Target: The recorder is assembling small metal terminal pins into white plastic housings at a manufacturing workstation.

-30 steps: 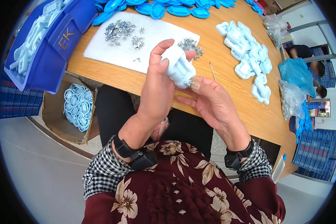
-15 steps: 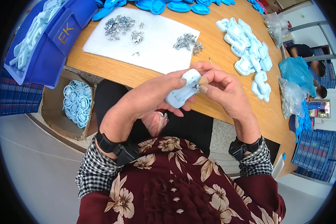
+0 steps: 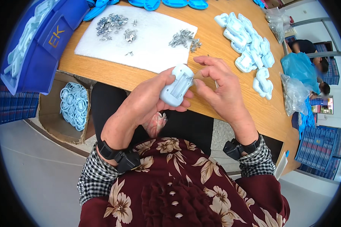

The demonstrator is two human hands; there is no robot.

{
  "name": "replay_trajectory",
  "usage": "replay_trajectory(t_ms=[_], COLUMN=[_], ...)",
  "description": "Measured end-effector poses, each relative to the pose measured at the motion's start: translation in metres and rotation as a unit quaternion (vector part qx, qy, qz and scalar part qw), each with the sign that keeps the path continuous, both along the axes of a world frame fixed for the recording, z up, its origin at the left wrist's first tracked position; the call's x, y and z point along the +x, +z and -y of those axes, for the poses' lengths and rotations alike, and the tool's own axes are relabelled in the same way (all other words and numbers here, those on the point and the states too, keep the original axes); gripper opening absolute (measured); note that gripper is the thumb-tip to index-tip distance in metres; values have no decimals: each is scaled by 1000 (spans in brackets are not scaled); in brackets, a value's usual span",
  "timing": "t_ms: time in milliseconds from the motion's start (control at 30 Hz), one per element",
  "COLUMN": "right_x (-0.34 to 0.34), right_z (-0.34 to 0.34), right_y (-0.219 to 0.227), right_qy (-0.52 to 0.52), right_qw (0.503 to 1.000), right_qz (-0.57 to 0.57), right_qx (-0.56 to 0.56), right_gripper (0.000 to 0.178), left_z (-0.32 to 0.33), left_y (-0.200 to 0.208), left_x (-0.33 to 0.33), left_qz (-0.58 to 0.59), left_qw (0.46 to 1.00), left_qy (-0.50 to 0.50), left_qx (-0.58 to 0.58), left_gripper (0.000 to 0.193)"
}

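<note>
At the far left, a blue plastic bin holds pale-blue molded parts, and a cardboard box below it holds pale-blue ring-shaped parts. To their right, a white foam sheet lies on the wooden tabletop, bearing small heaps of metal pieces; bright-blue oval shells line the upper edge of view. Just below the sheet, over the tabletop's near edge, the left hand holds a pale-blue plastic casing, thumb against its upper left side, the other fingers wrapped beneath, its long recess facing up. At the casing's right edge, the right hand has thumb and index finger nearly together; whether they pinch anything cannot be told. Farther right lies a cluster of pale-blue casings, then a clear plastic bag beside a turquoise bag.
</note>
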State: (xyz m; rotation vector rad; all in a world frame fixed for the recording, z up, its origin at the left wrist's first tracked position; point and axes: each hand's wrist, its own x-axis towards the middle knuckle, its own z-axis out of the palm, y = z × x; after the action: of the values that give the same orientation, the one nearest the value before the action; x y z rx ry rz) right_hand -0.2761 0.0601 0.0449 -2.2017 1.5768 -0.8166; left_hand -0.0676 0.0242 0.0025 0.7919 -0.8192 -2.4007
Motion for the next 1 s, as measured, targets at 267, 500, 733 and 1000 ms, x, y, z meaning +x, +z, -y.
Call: replay_trajectory(t_ms=[267,500,733,1000], right_x=[2,8,4,13], right_z=[6,6,9,13], right_y=[-3,2,5,2], right_qy=[16,5,-6,-1], right_qw=[996,992,998,991], right_qz=[-67,-118,-59,-114], right_qx=[-61,-54,11,-69], right_gripper=[15,15,13,13], left_z=[0,-3,-3,-3], left_y=[2,5,4,5], left_x=[0,-4,-3,-3], left_qz=[1,33,39,38], left_qw=[1000,999,999,998], left_qy=[3,8,9,5], left_qx=[-13,-40,-34,-40], left_gripper=[47,48,48,49])
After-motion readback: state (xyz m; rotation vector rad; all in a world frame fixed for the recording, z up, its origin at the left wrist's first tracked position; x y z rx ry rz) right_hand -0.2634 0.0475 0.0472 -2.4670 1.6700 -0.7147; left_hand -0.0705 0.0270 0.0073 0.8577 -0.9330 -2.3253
